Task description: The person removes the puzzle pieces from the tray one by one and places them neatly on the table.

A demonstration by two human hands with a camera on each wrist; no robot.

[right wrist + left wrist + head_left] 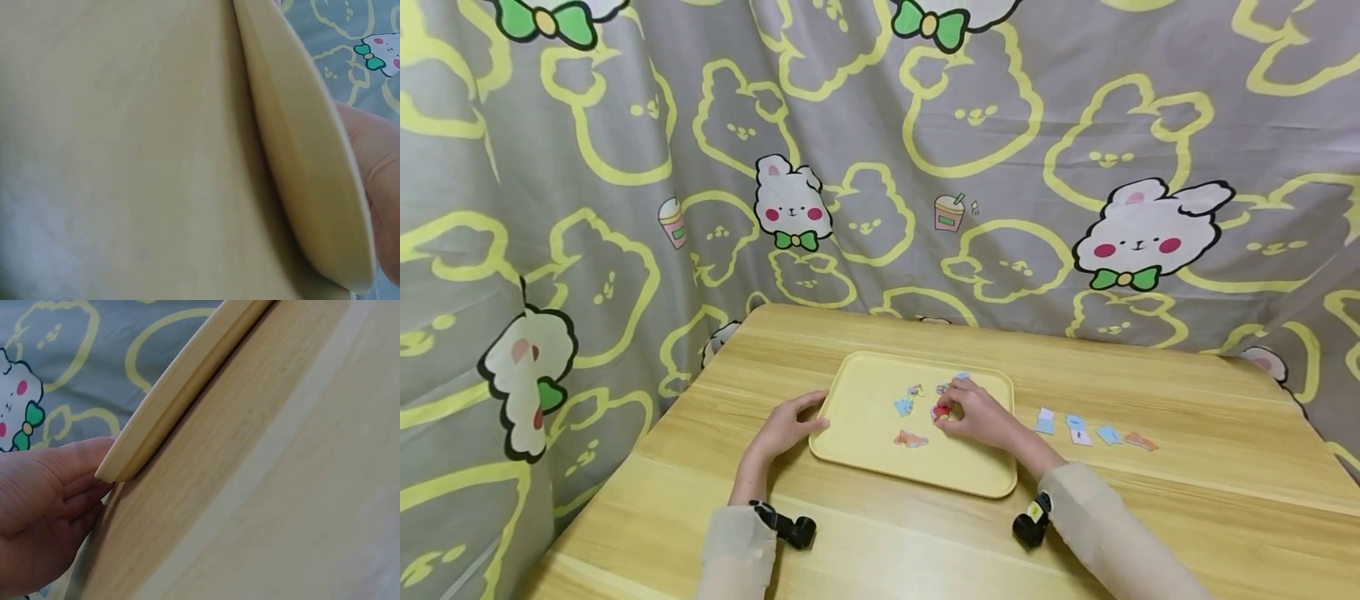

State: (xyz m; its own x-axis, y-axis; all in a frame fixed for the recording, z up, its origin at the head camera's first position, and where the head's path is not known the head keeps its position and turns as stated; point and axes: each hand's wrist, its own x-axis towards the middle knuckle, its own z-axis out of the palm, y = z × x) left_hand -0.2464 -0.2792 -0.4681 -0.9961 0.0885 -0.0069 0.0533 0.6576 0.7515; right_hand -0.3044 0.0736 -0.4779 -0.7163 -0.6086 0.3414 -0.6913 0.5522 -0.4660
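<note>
A pale yellow tray lies on the wooden table. At its left edge my left hand holds the rim; in the left wrist view, the thumb meets the rim near a corner with fingers curled below. Over the right half of the tray, my right hand pinches a small flat red cutout piece, partly covered by the fingers. Beside it lie a light blue piece, a small multicoloured piece and an orange piece. Bluish pieces show just behind the right hand.
Right of the tray, several flat pieces lie on the table: a blue and lilac one, another blue and lilac one, a blue one and an orange one. A patterned curtain hangs behind the table.
</note>
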